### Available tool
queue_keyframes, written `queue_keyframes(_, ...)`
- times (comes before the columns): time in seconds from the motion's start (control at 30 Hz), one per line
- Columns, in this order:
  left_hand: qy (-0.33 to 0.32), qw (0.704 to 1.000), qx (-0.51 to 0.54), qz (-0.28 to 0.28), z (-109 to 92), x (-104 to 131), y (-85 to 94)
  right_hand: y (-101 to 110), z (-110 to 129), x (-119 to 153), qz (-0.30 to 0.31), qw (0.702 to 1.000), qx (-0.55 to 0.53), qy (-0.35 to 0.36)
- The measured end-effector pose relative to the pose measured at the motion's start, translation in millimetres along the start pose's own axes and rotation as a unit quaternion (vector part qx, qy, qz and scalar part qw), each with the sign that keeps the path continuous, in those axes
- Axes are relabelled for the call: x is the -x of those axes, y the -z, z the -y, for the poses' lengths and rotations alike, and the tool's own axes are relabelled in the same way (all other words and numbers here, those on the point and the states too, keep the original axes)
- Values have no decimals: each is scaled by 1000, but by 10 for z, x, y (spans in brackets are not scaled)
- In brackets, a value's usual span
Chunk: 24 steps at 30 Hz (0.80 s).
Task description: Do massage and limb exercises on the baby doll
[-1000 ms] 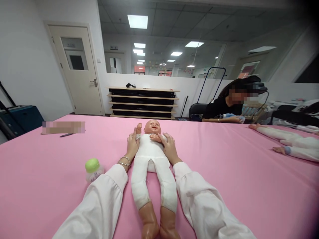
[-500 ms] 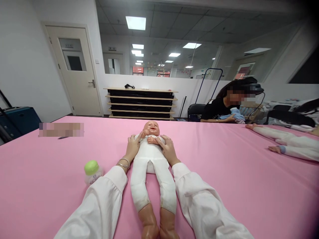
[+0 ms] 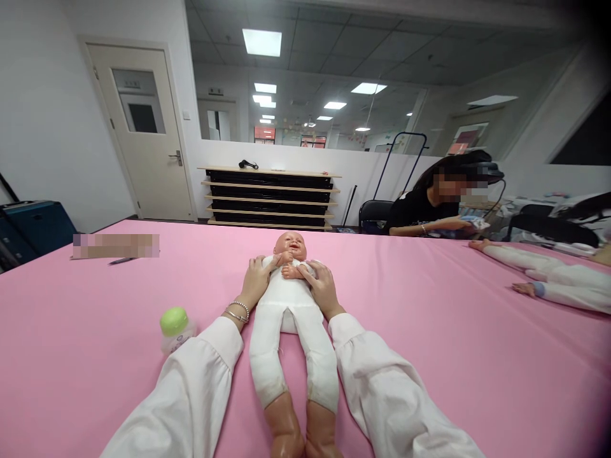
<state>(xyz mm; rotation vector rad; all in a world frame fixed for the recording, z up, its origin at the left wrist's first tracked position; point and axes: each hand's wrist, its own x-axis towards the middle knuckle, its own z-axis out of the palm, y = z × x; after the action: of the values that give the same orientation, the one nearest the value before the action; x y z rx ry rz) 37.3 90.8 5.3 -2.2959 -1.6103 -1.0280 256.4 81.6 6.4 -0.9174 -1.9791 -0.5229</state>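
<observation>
Baby doll (image 3: pixel 289 294): supine on table (image 3: pixel 415 312), head at 12 o'clock | Left hand (image 3: pixel 256 280), right hand (image 3: pixel 325 286): fingers partly curled, gripping its arms (folded over chest) | Green-lidded jar (image 3: pixel 174 323): 9 o'clock from doll

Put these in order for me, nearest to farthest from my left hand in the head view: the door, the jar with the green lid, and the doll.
1. Doll: touching your left hand, on its right side.
2. Jar: left of that hand, beside your sleeve.
3. Door: far left, in the wall behind the table.
</observation>
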Motion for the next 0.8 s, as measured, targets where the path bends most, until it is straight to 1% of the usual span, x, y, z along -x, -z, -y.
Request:
queue_keyframes(0.1, -7, 1000, 12, -9, 24, -3, -28, -18, -5, 5, 2, 1000, 14, -7)
queue_keyframes(0.23, 4, 1000, 24, -20, 35, 6, -37, -35, -19, -5, -11, 1000, 19, -8)
queue_keyframes(0.4, 4, 999, 26, -20, 27, 3, -24, -29, -18, -20, 0, 1000, 19, -12)
queue_keyframes(0.53, 2, 1000, 9, -18, 25, 2, -22, -46, -22, -7, -15, 1000, 4, 4)
queue_keyframes(0.67, -4, 1000, 16, -21, 18, 4, -14, -60, -28, 2, -27, 999, 7, 21)
queue_keyframes(0.8, -9, 1000, 12, -18, 13, 1, -10, -53, -24, -9, -21, 1000, 9, 9)
